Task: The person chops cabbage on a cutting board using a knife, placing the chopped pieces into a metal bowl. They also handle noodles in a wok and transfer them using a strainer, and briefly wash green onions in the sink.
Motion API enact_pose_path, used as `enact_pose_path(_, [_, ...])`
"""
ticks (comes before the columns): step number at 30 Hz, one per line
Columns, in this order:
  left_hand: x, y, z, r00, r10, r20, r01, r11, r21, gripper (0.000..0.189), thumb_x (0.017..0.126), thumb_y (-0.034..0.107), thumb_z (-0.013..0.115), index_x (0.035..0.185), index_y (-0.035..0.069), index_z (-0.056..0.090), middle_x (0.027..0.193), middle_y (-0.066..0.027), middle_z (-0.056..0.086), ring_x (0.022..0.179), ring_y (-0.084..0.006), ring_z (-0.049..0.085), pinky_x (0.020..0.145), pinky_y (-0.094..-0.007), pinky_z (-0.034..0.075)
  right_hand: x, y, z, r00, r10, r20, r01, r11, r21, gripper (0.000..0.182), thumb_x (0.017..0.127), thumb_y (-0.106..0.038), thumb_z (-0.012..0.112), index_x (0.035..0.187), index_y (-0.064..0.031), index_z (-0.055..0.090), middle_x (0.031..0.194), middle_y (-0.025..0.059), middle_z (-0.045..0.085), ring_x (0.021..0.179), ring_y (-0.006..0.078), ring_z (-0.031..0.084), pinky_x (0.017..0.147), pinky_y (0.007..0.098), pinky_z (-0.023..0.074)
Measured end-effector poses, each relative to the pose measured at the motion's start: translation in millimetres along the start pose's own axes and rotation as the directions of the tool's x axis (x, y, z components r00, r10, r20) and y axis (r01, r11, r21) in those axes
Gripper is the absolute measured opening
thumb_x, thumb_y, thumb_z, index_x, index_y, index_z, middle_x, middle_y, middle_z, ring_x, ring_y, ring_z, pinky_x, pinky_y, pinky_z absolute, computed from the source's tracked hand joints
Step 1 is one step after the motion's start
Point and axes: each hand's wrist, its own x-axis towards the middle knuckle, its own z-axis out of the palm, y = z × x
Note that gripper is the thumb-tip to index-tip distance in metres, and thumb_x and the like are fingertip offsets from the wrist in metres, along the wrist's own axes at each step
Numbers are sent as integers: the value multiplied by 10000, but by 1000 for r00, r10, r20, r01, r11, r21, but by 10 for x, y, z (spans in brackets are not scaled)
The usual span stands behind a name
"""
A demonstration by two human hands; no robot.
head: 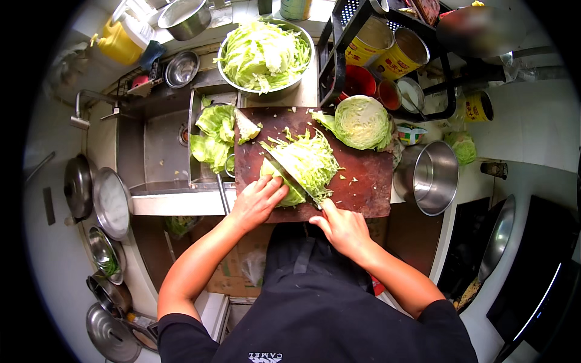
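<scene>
My right hand [343,229] grips a kitchen knife [290,177], its blade slanting up to the left between uncut and cut cabbage. Under the fingers of my left hand [259,199] lies a piece of cabbage [290,194], pressed onto the wooden cutting board [363,181]. Right of the blade spreads a heap of shredded cabbage [313,159]. A cut cabbage half [363,121] rests at the board's far right corner, cut face showing. Near the left edge sits a chunk of cabbage core [246,127]. The knife handle is mostly hidden in my fist.
Beyond the board stands a metal bowl [297,84] heaped with shredded cabbage. Loose cabbage leaves [213,136] lie left of the board, by the steel sink [159,136]. At right are a steel pot [426,177] and a black rack [333,72] holding cans.
</scene>
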Motion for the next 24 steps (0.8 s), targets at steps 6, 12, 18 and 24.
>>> enact_pose_path(6, [19, 19, 1, 1000, -1, -24, 1, 1000, 20, 442, 900, 148, 622, 1341, 115, 643, 1381, -80, 619, 1239, -285, 601, 924, -375, 577, -129, -93, -203, 994, 55, 98, -58, 998, 32, 393, 1015, -392, 725, 1061, -55, 527, 742, 200, 702, 745, 484, 700, 606, 584, 528])
enact_pose_path(12, [-5, 0, 48, 1000, -11, 17, 11, 1000, 10, 441, 917, 176, 654, 1353, 114, 643, 1398, -92, 623, 1245, -302, 604, 970, -400, 564, 96, 156, 477, 994, 56, 89, -59, 998, 30, 423, 1057, -474, 635, 1148, -83, 500, 752, 218, 717, 755, 494, 712, 643, 600, 547])
enact_pose_path(18, [2, 5, 50, 999, -8, 34, 7, 1000, 23, 489, 903, 223, 761, 1365, 116, 642, 1382, -94, 617, 1243, -327, 597, 1020, -426, 540, 290, 330, 916, 996, 79, 51, -80, 997, 19, 395, 1052, -476, 639, 1137, -105, 529, 761, 202, 734, 747, 476, 726, 658, 594, 570])
enact_pose_path(24, [302, 58, -203, 991, 30, 129, -39, 997, 66, 434, 847, 157, 727, 1278, 144, 680, 1349, -67, 617, 1141, -285, 611, 945, -402, 517, 328, 424, 663, 987, 138, 77, -139, 990, 0, 393, 1040, -488, 645, 1128, -113, 570, 843, 195, 760, 809, 474, 735, 686, 593, 574])
